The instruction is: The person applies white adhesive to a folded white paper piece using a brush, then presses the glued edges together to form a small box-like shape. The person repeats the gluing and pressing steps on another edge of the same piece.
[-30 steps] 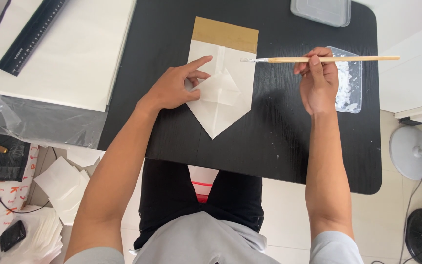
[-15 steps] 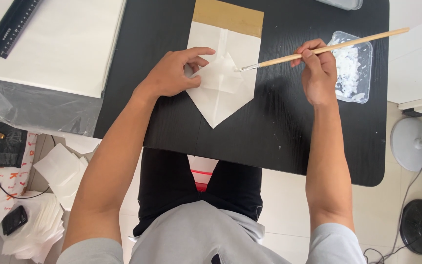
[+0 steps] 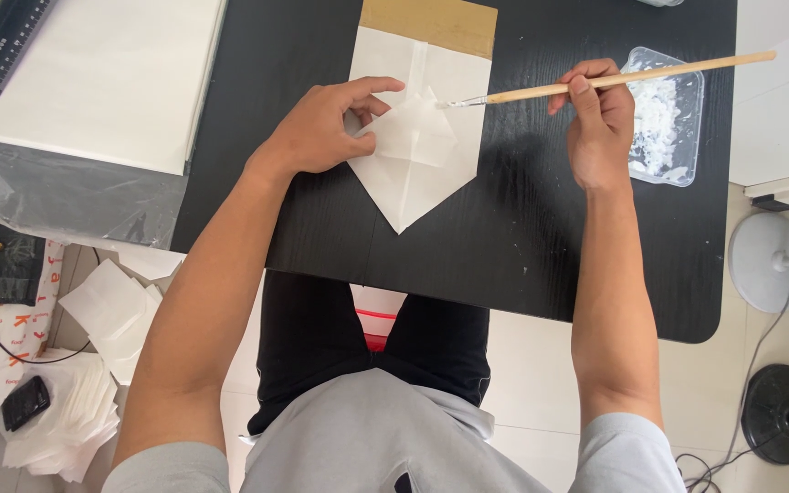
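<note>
Far left: a black ruler (image 3: 4, 41) lies on a big white sheet (image 3: 111, 82), with clear plastic film (image 3: 57, 196) below it; loose white paper pieces (image 3: 93, 365) lie on the floor.
Surface: a black table (image 3: 522, 246), the work set at its far middle.
Left hand (image 3: 326, 128): fingers curled, thumb and fingertips pinching and pressing the left side of a small folded flap; it holds nothing else.
Folded paper (image 3: 413, 155): white, pointed toward the person, a brown strip (image 3: 431, 23) across its far end; it lies flat on the surface between the two hands.
Flap (image 3: 417, 137): raised a little at the middle of the folded paper, just under the brush tip.
Brush (image 3: 614, 80): a long thin wooden handle, its bristle tip touching or just over the flap's top edge; I cannot tell which.
Right hand (image 3: 600, 128): closed around the brush handle in a pen grip, held well back from the tip.
Paste tray (image 3: 664, 114): a clear shallow dish of white paste, just right of the right hand.
Doing it well: I judge a thin, even coat along the flap edge matters most, with the left hand keeping the paper from sliding and its fingers away from the wet part.
Risk: too much paste would likely seep past the fold.
</note>
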